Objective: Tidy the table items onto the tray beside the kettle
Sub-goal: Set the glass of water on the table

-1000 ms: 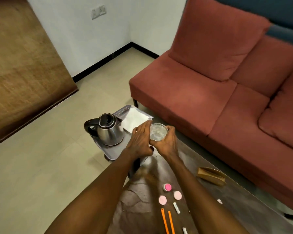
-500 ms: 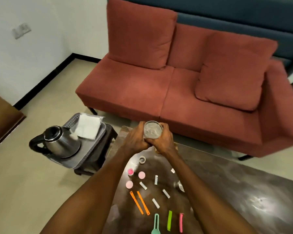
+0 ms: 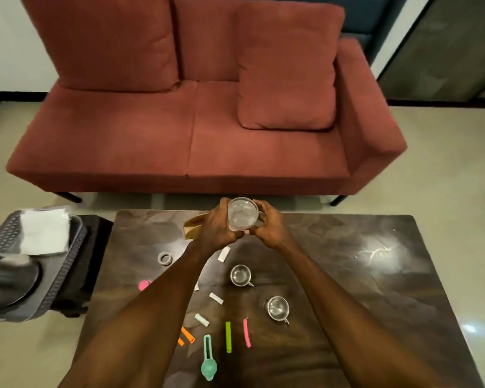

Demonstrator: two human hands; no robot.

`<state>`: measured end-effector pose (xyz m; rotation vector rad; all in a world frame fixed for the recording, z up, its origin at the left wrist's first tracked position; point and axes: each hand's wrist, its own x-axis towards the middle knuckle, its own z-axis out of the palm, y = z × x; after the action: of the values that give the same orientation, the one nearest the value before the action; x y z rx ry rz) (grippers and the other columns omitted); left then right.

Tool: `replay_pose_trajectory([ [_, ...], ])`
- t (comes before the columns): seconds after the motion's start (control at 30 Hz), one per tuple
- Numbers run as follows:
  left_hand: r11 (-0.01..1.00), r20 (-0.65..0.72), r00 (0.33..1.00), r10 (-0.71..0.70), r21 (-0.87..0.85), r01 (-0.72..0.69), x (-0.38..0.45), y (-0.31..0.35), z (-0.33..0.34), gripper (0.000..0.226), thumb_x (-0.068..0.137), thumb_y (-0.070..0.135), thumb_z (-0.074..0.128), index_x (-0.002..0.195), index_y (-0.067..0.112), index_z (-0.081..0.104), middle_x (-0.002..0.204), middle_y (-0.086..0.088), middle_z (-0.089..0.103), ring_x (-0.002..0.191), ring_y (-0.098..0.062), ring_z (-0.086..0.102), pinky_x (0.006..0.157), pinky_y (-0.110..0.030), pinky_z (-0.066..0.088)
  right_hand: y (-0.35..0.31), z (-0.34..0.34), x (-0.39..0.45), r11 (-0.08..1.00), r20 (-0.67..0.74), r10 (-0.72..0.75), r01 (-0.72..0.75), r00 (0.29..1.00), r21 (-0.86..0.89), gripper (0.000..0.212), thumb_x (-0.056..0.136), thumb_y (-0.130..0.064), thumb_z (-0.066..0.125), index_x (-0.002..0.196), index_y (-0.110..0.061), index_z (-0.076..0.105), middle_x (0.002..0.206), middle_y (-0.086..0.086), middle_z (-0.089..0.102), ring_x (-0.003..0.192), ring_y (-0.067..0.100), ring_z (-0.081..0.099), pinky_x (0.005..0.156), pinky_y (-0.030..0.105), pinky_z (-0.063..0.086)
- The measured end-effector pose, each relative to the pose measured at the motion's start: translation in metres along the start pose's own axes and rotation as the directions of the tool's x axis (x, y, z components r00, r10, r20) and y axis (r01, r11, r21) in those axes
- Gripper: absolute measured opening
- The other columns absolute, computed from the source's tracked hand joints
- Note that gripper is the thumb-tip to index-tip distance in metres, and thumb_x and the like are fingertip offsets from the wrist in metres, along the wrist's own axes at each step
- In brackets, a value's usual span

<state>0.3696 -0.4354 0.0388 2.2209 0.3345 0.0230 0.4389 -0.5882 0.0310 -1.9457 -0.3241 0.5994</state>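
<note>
Both hands held one clear glass tumbler [image 3: 242,215] above the far edge of the dark marbled table [image 3: 347,275]. Left hand [image 3: 217,226] and right hand [image 3: 269,224] each had fingers curled round the glass wall, pressed in from opposite sides; glass upright, mouth up.

Grey perforated plastic tray [image 3: 4,233] sat on a dark stool off the table's left side, well apart from the glass. On it: a folded white cloth [image 3: 44,232] and the steel kettle [image 3: 7,278], blurred at frame edge. No table item visible on the tray.

Judged progress: early. Left on the table: two small steel cups [image 3: 240,275], [image 3: 277,308], a tape ring [image 3: 165,259], white sachets [image 3: 224,254], a pink cap [image 3: 144,285], orange sticks [image 3: 187,334], green stick [image 3: 228,336], pink stick [image 3: 246,332], a teal clip-like tool [image 3: 208,358], and a tan box [image 3: 192,228] partly hidden behind the left hand.
</note>
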Motion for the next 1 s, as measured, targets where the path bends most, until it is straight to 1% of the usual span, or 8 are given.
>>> replay_pose_trajectory([
  [0.07,1.0,0.044,0.999,0.02,0.001,-0.02,0.011,0.006,0.023,0.075,0.063,0.036,0.089,0.119,0.01,0.046,0.114,-0.008,0.066,0.103,-0.027,0.066,0.083,-0.04,0.055,0.018,-0.016,-0.001,1.0,-0.045,0.03,-0.029,0.999,0.007,0.071,0.065,0.016,0.08,0.128,-0.005,0.054,0.114,-0.007,0.064,0.1,-0.002,0.065,0.087,0.012,0.05],
  [0.13,1.0,0.092,0.995,0.025,0.001,-0.025,0.023,0.009,0.048,0.074,0.063,0.035,0.089,0.119,0.014,0.044,0.113,-0.006,0.066,0.101,-0.026,0.066,0.081,-0.04,0.055,0.036,-0.032,0.0,0.999,-0.087,0.045,-0.044,0.995,0.008,0.073,0.064,0.01,0.083,0.13,-0.003,0.055,0.122,0.003,0.066,0.111,0.014,0.065,0.097,0.025,0.053],
  [0.2,1.0,0.128,0.992,0.017,-0.004,-0.017,0.033,0.01,0.069,0.073,0.063,0.035,0.088,0.118,0.018,0.043,0.113,-0.003,0.066,0.101,-0.024,0.065,0.079,-0.037,0.054,0.052,-0.046,0.0,0.998,-0.126,0.055,-0.057,0.991,-0.007,0.072,0.064,0.004,0.086,0.129,-0.006,0.057,0.123,0.006,0.068,0.114,0.02,0.065,0.101,0.035,0.053],
  [0.37,1.0,0.189,0.982,0.016,-0.007,-0.015,0.057,0.007,0.124,0.069,0.064,0.029,0.086,0.117,0.023,0.043,0.114,-0.001,0.064,0.097,-0.012,0.059,0.072,-0.013,0.041,0.095,-0.066,0.007,0.995,-0.217,0.1,-0.101,0.971,0.004,0.063,0.065,0.004,0.083,0.121,-0.014,0.059,0.115,0.0,0.07,0.107,0.018,0.069,0.096,0.043,0.056],
  [0.47,1.0,0.215,0.976,0.029,0.002,-0.03,0.068,-0.001,0.151,0.066,0.066,0.021,0.084,0.118,0.02,0.043,0.115,-0.002,0.063,0.1,-0.016,0.062,0.066,-0.002,0.037,0.118,-0.072,0.011,0.991,-0.232,0.135,-0.135,0.963,0.019,0.06,0.07,0.004,0.08,0.124,-0.011,0.057,0.119,0.004,0.069,0.111,0.02,0.067,0.097,0.044,0.056],
  [0.57,1.0,0.246,0.969,0.03,0.001,-0.031,0.074,-0.011,0.172,0.074,0.066,0.018,0.085,0.127,0.015,0.044,0.124,-0.005,0.061,0.11,-0.021,0.061,0.081,-0.015,0.043,0.137,-0.073,0.012,0.989,-0.238,0.145,-0.148,0.96,0.005,0.061,0.072,0.001,0.082,0.126,-0.007,0.055,0.121,0.006,0.069,0.11,0.019,0.067,0.093,0.036,0.058],
  [0.7,0.999,0.277,0.961,0.007,0.028,-0.015,0.078,-0.022,0.191,0.079,0.069,0.016,0.085,0.134,0.011,0.04,0.13,-0.01,0.058,0.116,-0.025,0.06,0.093,-0.033,0.052,0.156,-0.07,0.013,0.989,-0.256,0.141,-0.145,0.956,0.002,0.057,0.075,-0.004,0.082,0.125,-0.01,0.056,0.118,0.004,0.071,0.104,0.014,0.069,0.082,0.011,0.054],
  [1.0,0.999,0.293,0.955,-0.039,0.022,0.034,0.082,-0.039,0.211,0.079,0.073,0.022,0.084,0.137,0.016,0.04,0.134,-0.007,0.057,0.119,-0.023,0.059,0.096,-0.039,0.054,0.177,-0.061,0.019,0.986,-0.283,0.166,-0.167,0.945,0.02,0.054,0.075,-0.006,0.083,0.122,-0.011,0.057,0.116,0.003,0.071,0.105,0.017,0.069,0.089,0.029,0.058],
])
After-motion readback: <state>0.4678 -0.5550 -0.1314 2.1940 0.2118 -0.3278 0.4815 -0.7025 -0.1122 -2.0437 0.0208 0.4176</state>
